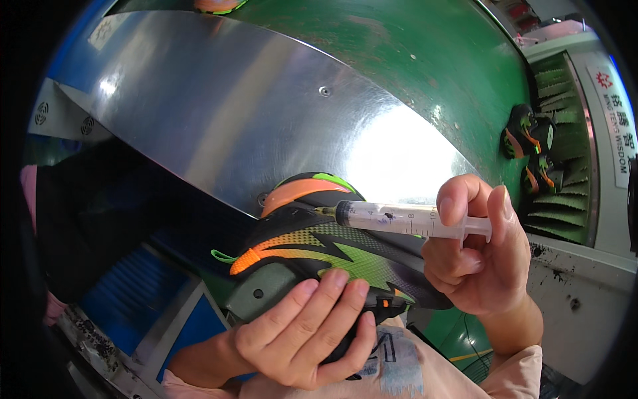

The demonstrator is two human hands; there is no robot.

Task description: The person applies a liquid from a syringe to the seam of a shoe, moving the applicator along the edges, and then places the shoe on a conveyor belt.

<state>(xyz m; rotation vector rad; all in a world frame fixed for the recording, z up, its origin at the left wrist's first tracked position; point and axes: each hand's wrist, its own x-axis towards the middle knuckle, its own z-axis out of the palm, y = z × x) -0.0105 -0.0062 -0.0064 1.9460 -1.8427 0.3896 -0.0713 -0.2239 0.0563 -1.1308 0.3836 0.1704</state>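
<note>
My left hand [299, 339] is wrapped round a black sports shoe [372, 259] with green and orange zigzag panels, which lies tilted on its side. A dark grey-green shoe last [262, 292] sticks out of the shoe's opening, beside my fingertips. In my right hand [485, 266] is a clear plastic syringe [389, 219], held almost level, with the fingers curled about its flange end. Its narrow tip points left and meets or hovers just over the shoe near the orange sole edge; contact cannot be told. Dark residue shows inside the barrel.
A shiny metal plate [266, 100] lies beyond the shoe, alongside a green conveyor belt [425, 86]. Two similar shoes [528, 136] sit on the belt by a machine's strip curtain [558, 159]. Another shoe [219, 5] shows at the top edge. Someone in dark clothing [80, 206] is at left.
</note>
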